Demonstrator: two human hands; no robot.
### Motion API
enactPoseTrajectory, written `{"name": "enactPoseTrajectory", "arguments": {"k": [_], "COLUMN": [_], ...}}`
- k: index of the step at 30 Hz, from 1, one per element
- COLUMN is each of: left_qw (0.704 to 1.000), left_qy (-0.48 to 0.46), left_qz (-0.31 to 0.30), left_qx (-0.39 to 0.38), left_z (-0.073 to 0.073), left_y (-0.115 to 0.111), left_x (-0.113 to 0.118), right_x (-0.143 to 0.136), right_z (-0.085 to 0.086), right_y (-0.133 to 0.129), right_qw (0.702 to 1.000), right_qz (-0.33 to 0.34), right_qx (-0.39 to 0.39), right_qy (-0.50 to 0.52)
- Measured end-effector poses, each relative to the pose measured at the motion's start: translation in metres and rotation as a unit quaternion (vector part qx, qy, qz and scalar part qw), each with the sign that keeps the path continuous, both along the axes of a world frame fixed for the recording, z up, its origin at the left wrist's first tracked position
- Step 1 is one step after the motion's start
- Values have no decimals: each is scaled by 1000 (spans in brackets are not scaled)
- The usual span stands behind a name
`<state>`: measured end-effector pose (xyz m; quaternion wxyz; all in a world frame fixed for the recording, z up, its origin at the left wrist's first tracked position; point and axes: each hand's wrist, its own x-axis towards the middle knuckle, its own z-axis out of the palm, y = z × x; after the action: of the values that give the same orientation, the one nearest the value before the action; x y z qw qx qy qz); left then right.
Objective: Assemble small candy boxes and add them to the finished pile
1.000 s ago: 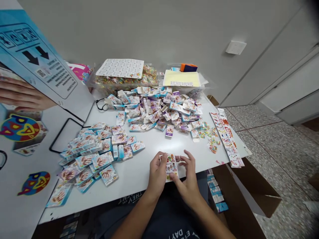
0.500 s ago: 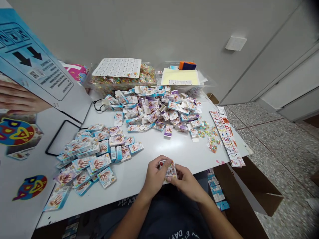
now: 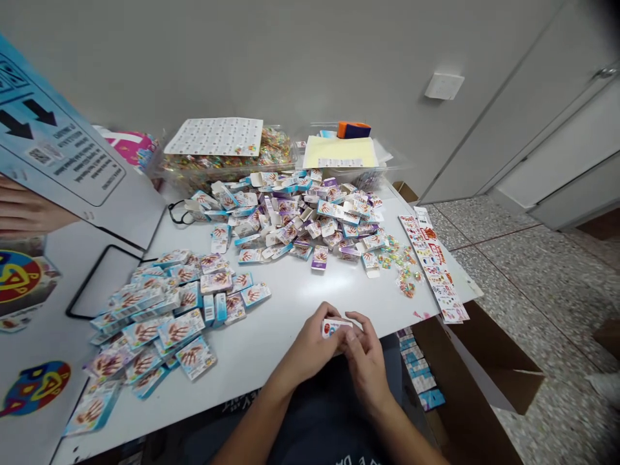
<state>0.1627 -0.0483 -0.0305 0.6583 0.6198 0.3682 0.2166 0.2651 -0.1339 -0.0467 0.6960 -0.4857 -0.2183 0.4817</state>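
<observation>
Both my hands meet at the near edge of the white table. My left hand and my right hand together pinch a small folded sticker sheet, mostly hidden by my fingers. To the left lies a pile of closed blue and white small boxes. Farther back is a heap of open small boxes.
A long sticker strip lies along the table's right edge beside loose candy packets. Clear tubs stand at the back under printed sheets. A big printed carton is at left, an open cardboard box on the floor at right.
The sticker sheet was spread flat between my hands a second ago; now it is folded small and my fingers have closed in around it. The view shifted slightly.
</observation>
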Motion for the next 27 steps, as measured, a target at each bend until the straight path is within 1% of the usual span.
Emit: {"name": "enactPoseTrajectory", "arguments": {"k": [1, 2, 4, 6, 7, 8, 9, 10, 12, 13, 14, 16, 18, 19, 20, 21, 22, 23, 24, 25, 26, 27], "left_qw": [1000, 999, 996, 988, 987, 988, 993, 997, 998, 997, 997, 1000, 998, 996, 996, 997, 997, 993, 981, 960, 939, 922], "left_qy": [-5, -12, -30, -41, -39, -28, -11, 10, 48, 57, 55, 25, -11, -21, -21, -10, 15, 51, 93, 140, 177, 204], "left_qz": [-20, -29, -49, -93, -106, -105, -89, -60, 4, 22, 27, 3, -40, -55, -65, -70, -67, -57, -48, -29, -16, -12], "left_qx": [-18, -33, -73, -114, -118, -105, -78, -39, 38, 56, 56, 10, -50, -65, -60, -33, 18, 87, 163, 239, 294, 329], "left_z": [-1, -1, -2, -2, -2, -2, -1, -1, -1, -2, -3, -5, -6, -5, -3, 0, 4, 9, 14, 19, 24, 28], "left_y": [-2, -3, -5, -4, -4, -4, -4, -5, -8, -9, -11, -12, -11, -10, -8, -5, 0, 6, 13, 22, 32, 43], "left_x": [2, 3, 3, 2, 1, 1, 2, 3, 8, 11, 14, 19, 24, 27, 30, 33, 37, 42, 47, 54, 61, 69], "right_x": [3, 8, 18, 27, 30, 33, 35, 36, 38, 39, 40, 43, 48, 50, 54, 58, 64, 71, 81, 92, 106, 121], "right_z": [0, 1, 1, 0, -1, -3, -5, -7, -12, -14, -15, -17, -17, -16, -16, -16, -16, -16, -16, -16, -16, -16], "right_y": [0, 1, 1, 0, -1, -2, -4, -6, -9, -10, -11, -12, -12, -13, -13, -13, -13, -12, -11, -10, -8, -5], "right_qw": [1000, 1000, 997, 992, 989, 987, 983, 976, 950, 933, 916, 895, 889, 890, 893, 898, 901, 902, 899, 888, 870, 845], "right_qz": [-1, 12, 59, 100, 109, 109, 97, 77, 25, 5, -4, 0, -1, -10, -23, -36, -51, -69, -95, -129, -168, -204], "right_qx": [1, -1, -7, -13, -16, -17, -18, -17, -14, -12, -9, -2, 6, 8, 10, 14, 19, 26, 33, 38, 38, 29], "right_qy": [-4, -13, -42, -76, -95, -121, -156, -202, -311, -361, -401, -446, -459, -456, -449, -439, -430, -425, -427, -439, -462, -494]}}
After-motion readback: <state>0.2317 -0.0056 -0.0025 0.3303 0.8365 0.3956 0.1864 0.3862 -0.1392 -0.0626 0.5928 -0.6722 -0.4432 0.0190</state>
